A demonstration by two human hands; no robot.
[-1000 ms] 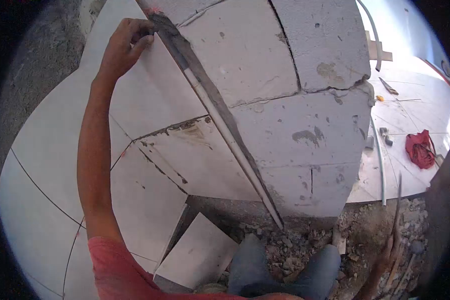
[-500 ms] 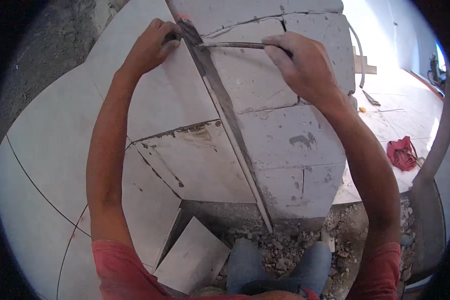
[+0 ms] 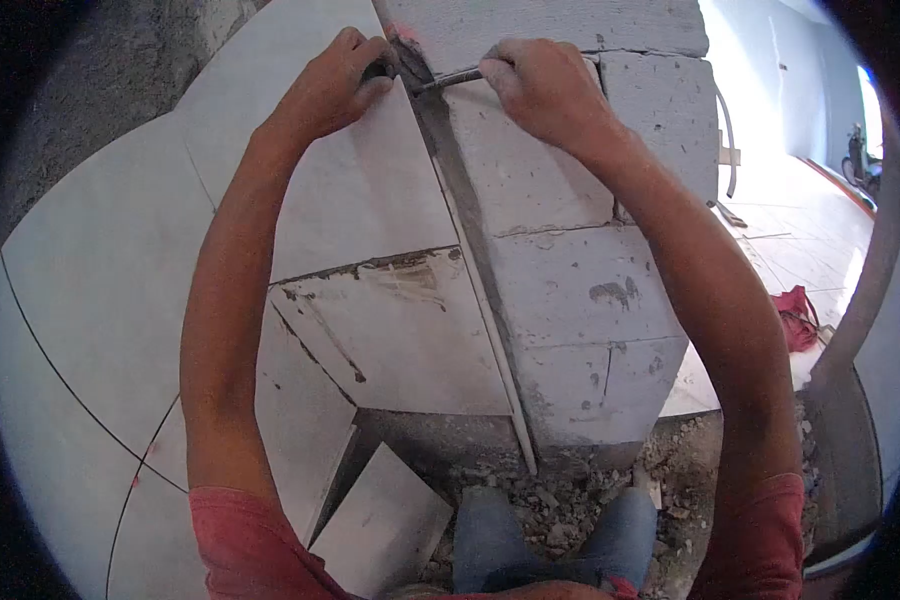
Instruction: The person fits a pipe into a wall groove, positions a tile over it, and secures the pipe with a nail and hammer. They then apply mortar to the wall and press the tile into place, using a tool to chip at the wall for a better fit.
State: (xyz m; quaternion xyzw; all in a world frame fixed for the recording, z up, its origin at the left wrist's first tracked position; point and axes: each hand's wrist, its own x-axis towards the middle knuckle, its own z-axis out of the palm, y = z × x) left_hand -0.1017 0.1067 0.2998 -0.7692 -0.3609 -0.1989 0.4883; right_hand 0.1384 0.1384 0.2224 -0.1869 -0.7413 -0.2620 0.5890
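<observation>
My right hand (image 3: 550,90) is wrapped round a thin metal rod-like tool (image 3: 452,80). The tool points left, its tip in the mortar-filled gap (image 3: 450,165) between the tiles and the block wall. Opposite it, my left hand (image 3: 345,85) is closed at the edge of a large white tile (image 3: 360,190). Something dark shows between its thumb and fingers, too hidden to name. Below, another tile (image 3: 420,340) has brown mortar smears along its upper edge. A narrow pale strip (image 3: 510,400) runs down along the gap.
White blocks (image 3: 580,280) rise on the right. A loose tile piece (image 3: 385,520) leans near my knees, with rubble (image 3: 560,510) on the ground. A red bag or cloth (image 3: 796,318) lies on the bright floor at right. Rough grey cement (image 3: 90,110) fills the upper left.
My right hand has moved left and turned over the tool, now closer to the gap. The view has shifted slightly; my left hand stays at the tile edge.
</observation>
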